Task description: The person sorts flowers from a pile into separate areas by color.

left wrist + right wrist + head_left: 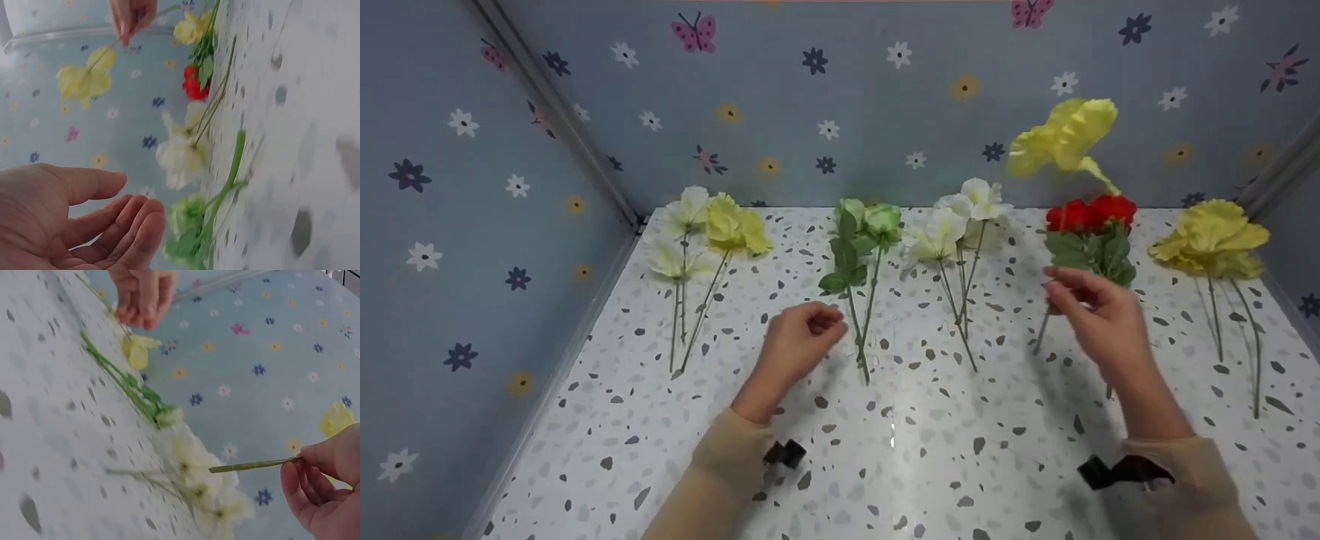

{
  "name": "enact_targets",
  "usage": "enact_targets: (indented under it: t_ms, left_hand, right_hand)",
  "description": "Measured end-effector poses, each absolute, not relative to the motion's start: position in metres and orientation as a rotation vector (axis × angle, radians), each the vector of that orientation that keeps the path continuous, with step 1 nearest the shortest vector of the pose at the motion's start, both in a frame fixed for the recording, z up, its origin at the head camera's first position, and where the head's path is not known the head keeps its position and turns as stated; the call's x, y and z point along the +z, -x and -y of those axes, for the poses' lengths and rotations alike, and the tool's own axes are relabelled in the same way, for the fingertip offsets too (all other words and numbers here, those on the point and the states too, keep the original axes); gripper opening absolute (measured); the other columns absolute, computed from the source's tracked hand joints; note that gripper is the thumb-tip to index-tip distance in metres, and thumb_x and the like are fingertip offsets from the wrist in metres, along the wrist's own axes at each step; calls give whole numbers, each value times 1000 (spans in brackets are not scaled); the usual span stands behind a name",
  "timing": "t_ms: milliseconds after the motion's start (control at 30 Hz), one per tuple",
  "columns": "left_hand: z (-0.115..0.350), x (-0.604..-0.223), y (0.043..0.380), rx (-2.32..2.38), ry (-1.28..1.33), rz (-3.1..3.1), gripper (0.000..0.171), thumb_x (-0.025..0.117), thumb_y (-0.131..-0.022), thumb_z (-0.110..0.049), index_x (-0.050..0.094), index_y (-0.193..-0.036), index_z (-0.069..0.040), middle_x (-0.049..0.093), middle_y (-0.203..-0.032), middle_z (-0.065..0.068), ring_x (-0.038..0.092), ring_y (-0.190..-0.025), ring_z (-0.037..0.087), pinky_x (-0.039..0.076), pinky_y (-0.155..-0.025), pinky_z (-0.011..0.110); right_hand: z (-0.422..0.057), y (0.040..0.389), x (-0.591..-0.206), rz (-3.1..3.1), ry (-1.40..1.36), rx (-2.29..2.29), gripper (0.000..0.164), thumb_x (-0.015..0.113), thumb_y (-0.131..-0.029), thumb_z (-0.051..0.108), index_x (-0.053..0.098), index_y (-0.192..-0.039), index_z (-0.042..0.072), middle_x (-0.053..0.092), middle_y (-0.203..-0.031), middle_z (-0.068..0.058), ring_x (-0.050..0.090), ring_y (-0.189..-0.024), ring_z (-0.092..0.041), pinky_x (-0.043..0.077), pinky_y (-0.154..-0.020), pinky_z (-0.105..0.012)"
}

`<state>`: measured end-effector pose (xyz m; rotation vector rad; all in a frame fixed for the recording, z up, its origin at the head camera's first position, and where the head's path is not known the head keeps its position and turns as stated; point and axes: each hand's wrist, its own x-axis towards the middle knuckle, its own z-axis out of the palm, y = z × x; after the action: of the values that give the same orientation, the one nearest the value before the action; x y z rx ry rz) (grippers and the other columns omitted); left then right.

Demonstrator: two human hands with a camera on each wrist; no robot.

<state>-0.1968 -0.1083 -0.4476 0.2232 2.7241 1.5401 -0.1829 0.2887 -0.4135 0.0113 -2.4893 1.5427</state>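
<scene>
My right hand [1102, 315] pinches the thin stem [256, 465] of a yellow flower [1061, 139] between thumb and fingertips. Its bloom stands above the table, in front of the patterned back wall, and the stem's cut end pokes out past the fingers in the right wrist view. Below the bloom, red flowers [1091, 216] with green leaves lie on the table, partly hidden by that hand. My left hand [799, 337] holds nothing, its fingers loosely curled. Nearest to it lie two light-green roses [881, 221] with crossed stems.
White flowers [945, 234] lie right of the green ones. More yellow flowers [1215, 236] lie at the far right. On the left are white flowers [688, 208] beside a yellow one [731, 225]. A flower-patterned wall [870, 112] closes off the speckled table's [915, 465] back edge.
</scene>
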Motion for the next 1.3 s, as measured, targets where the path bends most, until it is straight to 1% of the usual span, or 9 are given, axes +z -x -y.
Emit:
enact_targets:
  t_ms: [200,433,500,567,633,733,933,1133,1300]
  left_hand:
    - [183,-444,218,1367,117,-2967,24,71,-93,-25,73,-108,-6,72,-98,8,67,-89,24,56,-81,39]
    - [244,-448,221,1176,382,-3098,28,63,-97,-26,73,-106,-2,72,-98,15,67,-86,32,53,-80,47]
    - [255,-448,220,1148,433,-3105,29,62,-98,-27,73,-104,-1,71,-97,17,66,-85,33,52,-79,48]
    - [262,-449,220,1122,472,-3101,29,61,-98,-26,72,-104,-1,71,-97,17,65,-85,34,52,-79,48]
    - [267,-452,219,1101,504,-3089,29,61,-98,-27,72,-102,-1,70,-96,17,64,-84,34,51,-78,48]
    - [270,-456,219,1069,527,-3074,29,61,-98,-27,72,-100,0,69,-94,17,63,-83,33,50,-78,47]
    - [269,-463,222,1035,546,-3087,30,63,-98,-27,70,-99,2,68,-94,18,62,-84,34,50,-77,48]
    - [272,-470,226,955,510,-3133,29,64,-96,-20,68,-104,8,67,-101,24,61,-93,41,49,-83,54]
    - [273,-473,226,900,460,-3183,22,65,-91,-12,70,-98,8,68,-96,25,62,-88,42,49,-80,54]
  right_hand:
    - [-383,201,-394,2654,304,1099,45,57,-102,39,60,-140,14,65,-120,-10,59,-89,-5,50,-67,-10]
    - [-466,215,-414,2665,463,672,46,35,-109,21,49,-143,-8,53,-127,-35,51,-82,-25,31,-50,-12]
    - [-478,216,-423,2672,447,594,42,36,-109,16,57,-132,-12,59,-110,-36,51,-70,-29,33,-47,-22]
    - [-485,218,-432,2701,431,489,39,36,-108,11,65,-100,-14,58,-79,-31,45,-56,-29,32,-49,-30]
    - [-489,219,-440,2740,434,437,41,39,-106,7,56,-72,-7,48,-59,-20,41,-48,-27,31,-49,-38]
    - [-491,219,-450,2803,461,429,43,41,-103,4,44,-61,-1,39,-51,-10,39,-46,-24,31,-49,-39]
    - [-495,217,-464,2851,495,460,30,45,-100,3,65,-91,-17,58,-62,-23,49,-50,-27,38,-48,-41]
    - [-493,221,-468,2869,567,463,34,41,-101,6,59,-77,-10,52,-56,-17,47,-50,-28,37,-53,-44]
    - [-488,224,-464,2909,698,501,37,42,-103,12,60,-116,-17,61,-100,-34,59,-78,-42,49,-70,-56]
